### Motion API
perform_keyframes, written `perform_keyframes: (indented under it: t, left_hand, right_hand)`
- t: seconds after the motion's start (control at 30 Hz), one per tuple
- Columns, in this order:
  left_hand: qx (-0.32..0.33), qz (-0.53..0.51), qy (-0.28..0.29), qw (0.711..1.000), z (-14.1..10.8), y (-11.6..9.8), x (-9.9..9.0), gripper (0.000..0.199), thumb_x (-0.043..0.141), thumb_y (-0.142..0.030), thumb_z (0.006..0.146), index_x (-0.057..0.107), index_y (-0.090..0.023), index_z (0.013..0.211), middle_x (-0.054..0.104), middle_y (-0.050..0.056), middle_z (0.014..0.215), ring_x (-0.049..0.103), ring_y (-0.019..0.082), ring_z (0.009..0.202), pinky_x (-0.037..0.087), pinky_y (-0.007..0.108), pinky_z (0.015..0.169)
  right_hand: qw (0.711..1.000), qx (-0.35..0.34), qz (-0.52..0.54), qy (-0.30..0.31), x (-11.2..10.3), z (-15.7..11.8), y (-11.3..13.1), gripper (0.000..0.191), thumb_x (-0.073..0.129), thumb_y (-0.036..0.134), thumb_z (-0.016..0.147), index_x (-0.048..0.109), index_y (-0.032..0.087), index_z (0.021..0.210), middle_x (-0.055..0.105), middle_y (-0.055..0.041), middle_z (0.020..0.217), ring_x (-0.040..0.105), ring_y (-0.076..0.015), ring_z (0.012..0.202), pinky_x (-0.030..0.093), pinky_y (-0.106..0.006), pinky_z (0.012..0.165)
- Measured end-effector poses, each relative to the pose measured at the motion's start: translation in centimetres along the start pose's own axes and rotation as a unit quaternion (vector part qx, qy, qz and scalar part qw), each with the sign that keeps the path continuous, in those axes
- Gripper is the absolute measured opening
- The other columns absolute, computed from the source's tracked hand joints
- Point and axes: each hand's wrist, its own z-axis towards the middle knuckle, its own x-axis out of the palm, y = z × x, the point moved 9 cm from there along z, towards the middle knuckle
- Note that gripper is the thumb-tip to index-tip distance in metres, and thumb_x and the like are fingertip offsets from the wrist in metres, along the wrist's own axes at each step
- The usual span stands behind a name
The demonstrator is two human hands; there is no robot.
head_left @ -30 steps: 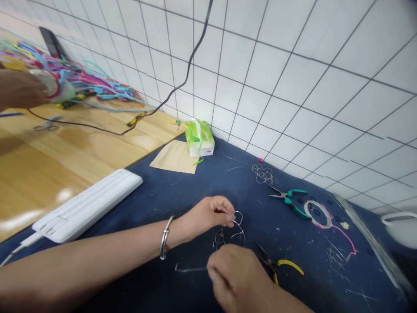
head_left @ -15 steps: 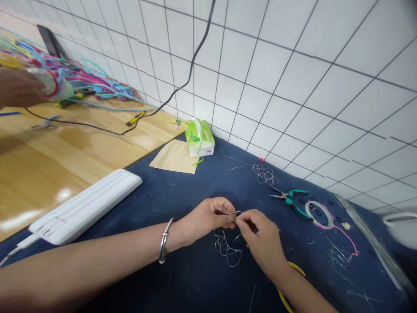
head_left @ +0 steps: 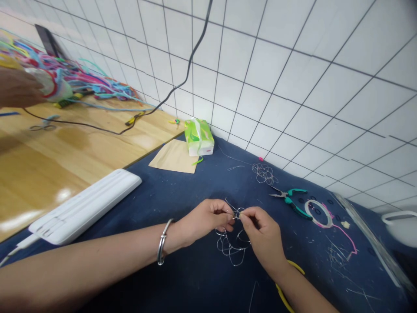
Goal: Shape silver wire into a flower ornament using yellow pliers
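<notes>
A looped silver wire piece (head_left: 230, 249) hangs between my two hands above the dark blue cloth. My left hand (head_left: 215, 216), with a silver bangle (head_left: 162, 241) at its wrist, pinches the wire between thumb and index finger. Close to its right, my right hand (head_left: 261, 225) pinches the same wire at its upper edge, fingertips a small gap away. A thin wire end sticks up between them. Under my right forearm, a yellow curved handle (head_left: 282, 295) partly shows.
Green-handled pliers (head_left: 288, 196), a coiled wire flower (head_left: 264, 174), a white ring (head_left: 318, 214) and wire scraps lie to the right. Behind are a tissue pack (head_left: 199, 137) and brown paper (head_left: 174, 157). A power strip (head_left: 86, 206) lies left; another person's hand (head_left: 19, 87) is upper left.
The fingertips of my two hands have moved slightly apart, showing more of the wire between them. The wire's loose end now points up and left, and the hanging loops have shifted slightly right.
</notes>
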Motion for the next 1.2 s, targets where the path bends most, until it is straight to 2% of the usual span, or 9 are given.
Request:
perform_keyframes:
  t: [0.2,0.4,0.53,0.77,0.9,1.2]
  left_hand:
    - [0.011,0.035,-0.012,0.999,0.0,0.1,-0.2,0.008,0.057,-0.023,0.075,0.059,-0.015,0.078,0.064,0.003,0.074,0.062,0.013,0.068,0.048,0.028,0.065]
    - [0.019,0.055,-0.059,0.997,0.2,-0.1,-1.2,0.009,0.058,-0.024,0.075,0.059,-0.015,0.077,0.063,0.001,0.067,0.062,0.014,0.066,0.049,0.025,0.06]
    - [0.032,0.046,-0.074,0.996,0.3,-0.2,-1.5,0.009,0.059,-0.024,0.074,0.058,-0.015,0.076,0.062,0.001,0.069,0.062,0.014,0.068,0.049,0.025,0.06]
    - [0.035,0.052,-0.07,0.996,0.4,-0.1,-1.4,0.012,0.059,-0.027,0.075,0.058,-0.015,0.077,0.062,0.001,0.068,0.061,0.014,0.068,0.048,0.025,0.06]
    - [0.033,0.052,-0.069,0.996,0.4,0.0,-1.5,0.012,0.059,-0.027,0.075,0.058,-0.015,0.078,0.062,0.002,0.068,0.061,0.014,0.068,0.048,0.025,0.06]
    - [0.042,0.048,-0.061,0.996,0.3,-0.2,-1.4,0.014,0.058,-0.027,0.077,0.059,-0.015,0.082,0.061,0.002,0.072,0.062,0.015,0.071,0.048,0.025,0.061]
  right_hand:
    - [1.0,0.001,-0.013,0.011,0.4,0.4,-0.4,0.012,0.049,0.022,0.081,0.057,0.019,0.073,0.058,0.0014,0.069,0.053,-0.012,0.063,0.042,-0.024,0.059]
    - [0.993,-0.099,-0.068,-0.02,-1.0,0.1,2.2,0.014,0.046,0.023,0.084,0.057,0.019,0.076,0.057,-0.0017,0.076,0.053,-0.014,0.072,0.042,-0.027,0.068]
    - [0.975,-0.163,-0.15,0.012,-0.5,-0.7,4.0,0.017,0.043,0.02,0.086,0.058,0.019,0.077,0.056,-0.0019,0.069,0.051,-0.0139,0.067,0.04,-0.027,0.065]
    - [0.937,-0.243,-0.249,-0.025,-0.3,-1.3,4.7,0.017,0.043,0.015,0.086,0.058,0.015,0.079,0.054,-0.0044,0.068,0.048,-0.015,0.067,0.038,-0.03,0.065]
    - [0.92,-0.261,-0.292,-0.021,-0.1,-1.2,4.6,0.018,0.043,0.014,0.085,0.058,0.015,0.077,0.052,-0.0038,0.066,0.047,-0.0153,0.066,0.038,-0.03,0.065]
    - [0.901,-0.277,-0.333,-0.014,0.1,-1.4,4.5,0.016,0.044,0.012,0.084,0.058,0.015,0.076,0.051,-0.0042,0.067,0.045,-0.016,0.068,0.037,-0.031,0.066]
